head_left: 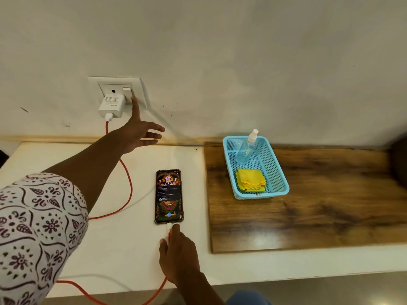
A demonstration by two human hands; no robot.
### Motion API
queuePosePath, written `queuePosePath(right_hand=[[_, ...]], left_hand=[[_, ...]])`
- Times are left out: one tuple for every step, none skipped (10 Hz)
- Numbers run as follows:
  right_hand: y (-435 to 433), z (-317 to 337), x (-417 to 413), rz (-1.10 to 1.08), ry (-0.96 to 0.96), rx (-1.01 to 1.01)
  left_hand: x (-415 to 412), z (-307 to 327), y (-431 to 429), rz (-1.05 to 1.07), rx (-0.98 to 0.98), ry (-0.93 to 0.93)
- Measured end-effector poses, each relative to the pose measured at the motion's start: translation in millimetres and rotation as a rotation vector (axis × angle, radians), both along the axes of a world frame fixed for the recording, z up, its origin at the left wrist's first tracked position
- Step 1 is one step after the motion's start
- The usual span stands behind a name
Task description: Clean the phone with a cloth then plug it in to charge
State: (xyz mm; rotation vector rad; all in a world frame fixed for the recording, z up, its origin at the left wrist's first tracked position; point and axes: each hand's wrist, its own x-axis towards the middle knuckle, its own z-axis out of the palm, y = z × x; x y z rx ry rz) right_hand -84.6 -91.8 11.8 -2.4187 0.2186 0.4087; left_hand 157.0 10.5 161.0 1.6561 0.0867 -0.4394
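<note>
The phone (169, 196) lies face up on the white counter (123, 245) with its screen lit. A red cable (128, 183) runs from the white charger (111, 105) in the wall socket (119, 86), and its white plug (169, 227) sits in the phone's bottom port. My right hand (178, 254) pinches that plug between thumb and forefinger. My left hand (141, 133) reaches up to the wall, forefinger touching the socket's switch (127, 93), other fingers spread. The folded yellow cloth (251, 180) rests in the blue basket (279, 172).
A clear spray bottle (247, 147) leans inside the basket, which stands on a dark wooden board (319, 205) on the right half of the counter. The red cable loops over the counter's front edge at the bottom left.
</note>
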Motion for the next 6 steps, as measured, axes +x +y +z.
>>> queuePosePath(right_hand=[[1, 0, 0, -0.001, 0.002, -0.002], [1, 1, 1, 0.003, 0.016, -0.005], [1, 4, 0, 0.035, 0.056, -0.025], [0, 10, 0, 0.029, 0.084, 0.001], [-7, 24, 0, 0.042, 0.157, 0.056], [-16, 34, -6, 0.042, 0.227, 0.145]], left_hand=[[-1, 10, 1, 0.044, 0.072, 0.016], [-8, 20, 2, 0.116, 0.124, -0.023], [-56, 30, -3, 0.174, 0.118, -0.195], [-121, 13, -5, 0.185, 0.137, -0.274], [-245, -45, 11, 0.114, 0.394, -0.193], [-293, -65, 17, 0.208, 0.31, 0.052]])
